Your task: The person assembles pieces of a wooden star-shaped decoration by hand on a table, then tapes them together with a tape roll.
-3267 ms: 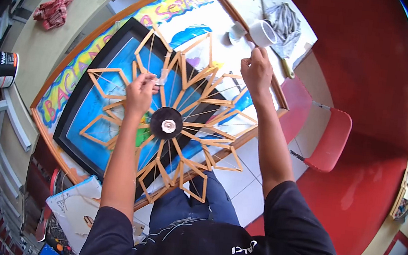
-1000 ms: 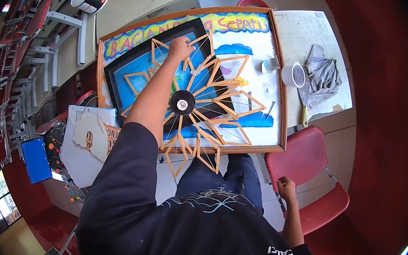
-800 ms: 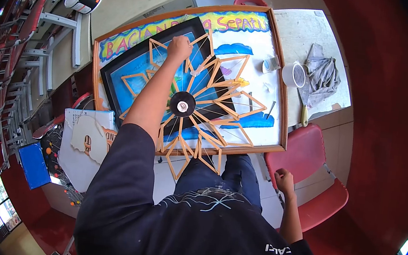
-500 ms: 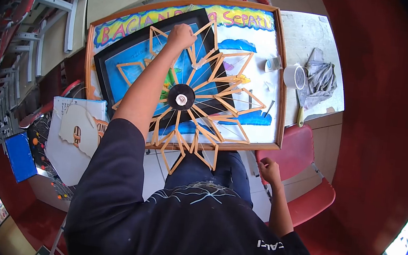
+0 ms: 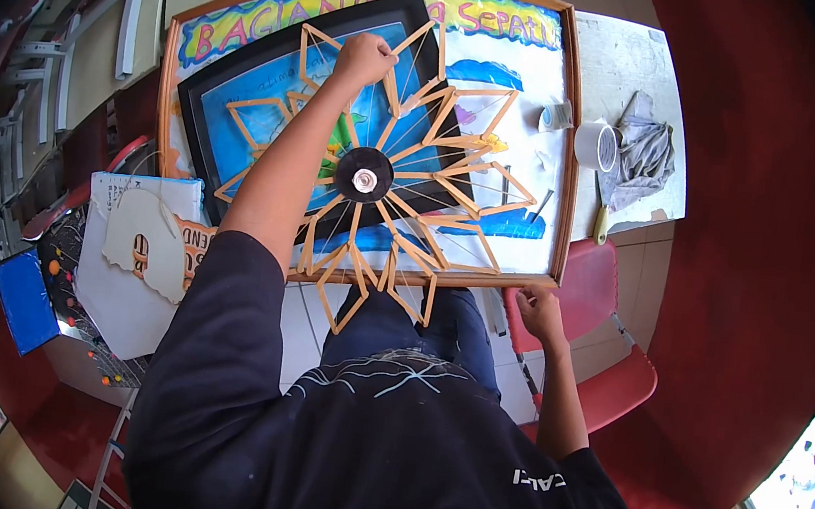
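A star-shaped craft of thin wooden sticks [image 5: 461,141] with a black disc [image 5: 364,175] at its centre lies over a black-framed blue picture [image 5: 211,111] and a large wood-framed painted board [image 5: 572,153]. My left hand [image 5: 366,59] is closed at the upper part of the craft, fingertips pinched near a stick; what they hold is too small to make out. Lower right, beside the board's bottom edge, my right hand [image 5: 539,311] is closed with fingers curled, and its contents are hidden.
Right of the board are a white tape roll [image 5: 596,146], a grey cloth [image 5: 641,161] and a brush handle [image 5: 601,224] on a table [image 5: 602,50]. A red chair [image 5: 588,300] stands at lower right. Papers [image 5: 121,302] and a blue box [image 5: 26,300] are at left.
My right hand has moved up to the board's lower edge. My left hand stays at the craft's upper part. The view has shifted slightly, so the board appears higher.
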### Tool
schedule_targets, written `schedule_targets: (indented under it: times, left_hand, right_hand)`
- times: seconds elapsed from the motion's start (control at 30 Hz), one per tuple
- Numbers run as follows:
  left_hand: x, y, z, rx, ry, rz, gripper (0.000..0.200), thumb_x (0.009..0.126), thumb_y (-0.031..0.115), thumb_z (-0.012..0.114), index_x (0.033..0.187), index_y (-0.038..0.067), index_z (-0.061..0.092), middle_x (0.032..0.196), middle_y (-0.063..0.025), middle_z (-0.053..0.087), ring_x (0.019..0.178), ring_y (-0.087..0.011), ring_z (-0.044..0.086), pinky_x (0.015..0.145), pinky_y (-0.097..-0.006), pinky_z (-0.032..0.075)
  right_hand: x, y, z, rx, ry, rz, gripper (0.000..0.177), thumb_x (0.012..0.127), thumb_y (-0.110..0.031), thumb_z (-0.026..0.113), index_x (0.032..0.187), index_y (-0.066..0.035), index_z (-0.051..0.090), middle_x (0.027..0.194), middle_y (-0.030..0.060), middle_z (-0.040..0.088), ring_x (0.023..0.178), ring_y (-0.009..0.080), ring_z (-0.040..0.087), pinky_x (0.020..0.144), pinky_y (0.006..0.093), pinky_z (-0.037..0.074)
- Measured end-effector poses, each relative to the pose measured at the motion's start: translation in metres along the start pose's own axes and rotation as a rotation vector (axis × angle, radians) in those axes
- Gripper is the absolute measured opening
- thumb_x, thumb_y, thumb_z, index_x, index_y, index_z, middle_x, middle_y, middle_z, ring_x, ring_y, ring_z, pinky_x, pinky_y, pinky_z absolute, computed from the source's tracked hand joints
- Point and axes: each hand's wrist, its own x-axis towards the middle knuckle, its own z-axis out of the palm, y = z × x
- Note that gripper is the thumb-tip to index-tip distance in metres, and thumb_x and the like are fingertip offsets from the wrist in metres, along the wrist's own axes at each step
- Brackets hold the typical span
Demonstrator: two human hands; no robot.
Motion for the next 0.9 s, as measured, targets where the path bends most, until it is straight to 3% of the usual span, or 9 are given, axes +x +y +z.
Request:
schedule_targets:
  times: [0.6, 0.8, 0.9]
  left_hand:
    - [-0.001, -0.005, 0.0, -0.072, 0.047, 0.068, 0.026, 0.08, 0.027, 0.075, 0.091, 0.003, 0.074, 0.082, -0.0138, 0.073, 0.078, -0.0243, 0.072, 0.073, -0.0353, 0.056]
    - [0.0, -0.004, -0.001, -0.133, 0.05, 0.101, 0.024, 0.081, 0.025, 0.074, 0.09, 0.002, 0.073, 0.08, -0.013, 0.073, 0.075, -0.0231, 0.071, 0.07, -0.0343, 0.055]
    - [0.002, -0.001, -0.004, -0.174, 0.053, 0.123, 0.024, 0.082, 0.024, 0.074, 0.09, 0.002, 0.073, 0.079, -0.0125, 0.072, 0.074, -0.022, 0.071, 0.069, -0.0336, 0.055]
  right_hand:
    - [0.027, 0.002, 0.019, -0.127, 0.141, -0.085, 0.023, 0.082, -0.018, 0.068, 0.079, 0.004, 0.065, 0.07, 0.0204, 0.065, 0.065, 0.0336, 0.065, 0.065, 0.0411, 0.052]
    - [0.03, -0.006, 0.017, -0.169, 0.11, 0.043, 0.022, 0.08, -0.021, 0.069, 0.079, 0.001, 0.066, 0.073, 0.0198, 0.068, 0.071, 0.0361, 0.067, 0.071, 0.0432, 0.053]
    - [0.031, -0.01, 0.014, -0.155, 0.094, 0.074, 0.024, 0.08, -0.022, 0.068, 0.078, 0.001, 0.066, 0.072, 0.0194, 0.066, 0.068, 0.0351, 0.066, 0.067, 0.0415, 0.053]
